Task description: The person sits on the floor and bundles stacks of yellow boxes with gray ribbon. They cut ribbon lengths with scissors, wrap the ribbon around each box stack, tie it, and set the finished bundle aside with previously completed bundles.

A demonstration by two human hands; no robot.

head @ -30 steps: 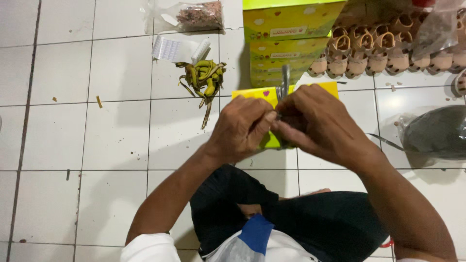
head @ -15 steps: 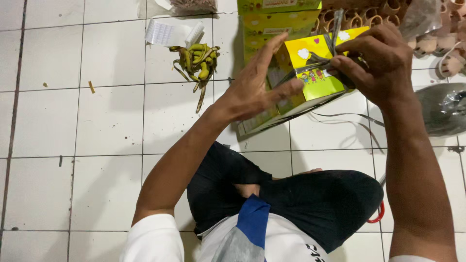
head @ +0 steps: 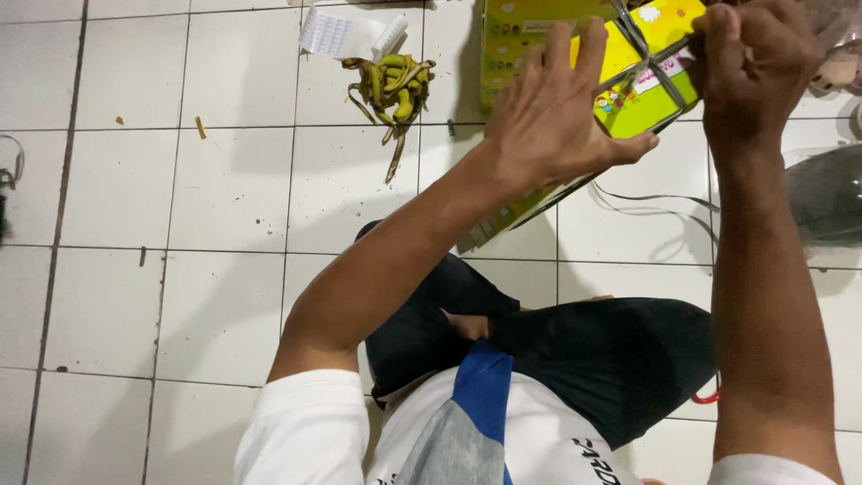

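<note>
A yellow and green cardboard box point(head: 643, 90) bound with thin grey strapping is lifted off the white tiled floor and tilted. My left hand point(head: 552, 112) lies flat against the box's near side, fingers spread upward. My right hand point(head: 752, 58) is clenched at the box's top right, gripping the grey strap point(head: 663, 76) where its bands cross. A loose length of strap point(head: 655, 202) trails down over the floor below the box.
A heap of yellow-green peelings point(head: 392, 85) lies on the tiles upper middle, beside a white ribbed wrapper point(head: 346, 34). More yellow boxes point(head: 516, 36) stand behind. A grey bag point(head: 826, 193) sits at the right edge. My crossed legs in dark shorts point(head: 584, 346) fill the bottom.
The box went from lying flat on the floor under both hands to being lifted and tilted. My right hand has pulled the strap up and right; my left hand has opened flat against the box.
</note>
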